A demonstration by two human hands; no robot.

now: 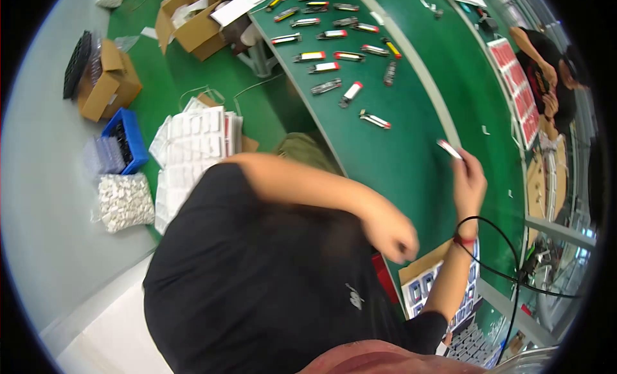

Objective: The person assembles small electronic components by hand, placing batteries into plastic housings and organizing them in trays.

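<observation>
Over the right side of the green table (411, 174), my right hand (470, 178) pinches a small slim piece (449, 149), white with red edging. My left hand (391, 237) is curled closed near the table's front edge, and a dark spot shows at its fingers; what it holds, I cannot make out. Just beside that hand stands a cardboard box (425, 263) with a white compartment tray (414, 291) of dark pieces, partly hidden under my right forearm. Farther off lie several similar slim pieces with white or yellow faces and red ends, the closest being one (375, 119) past my left forearm.
A black cable (508, 236) loops beside my right wrist. On the left are stacked white trays (196, 136), a bag of white parts (126, 202), a blue bin (132, 142) and cardboard boxes (112, 84). Across the table, another person (546, 65) works near red sheets (516, 91).
</observation>
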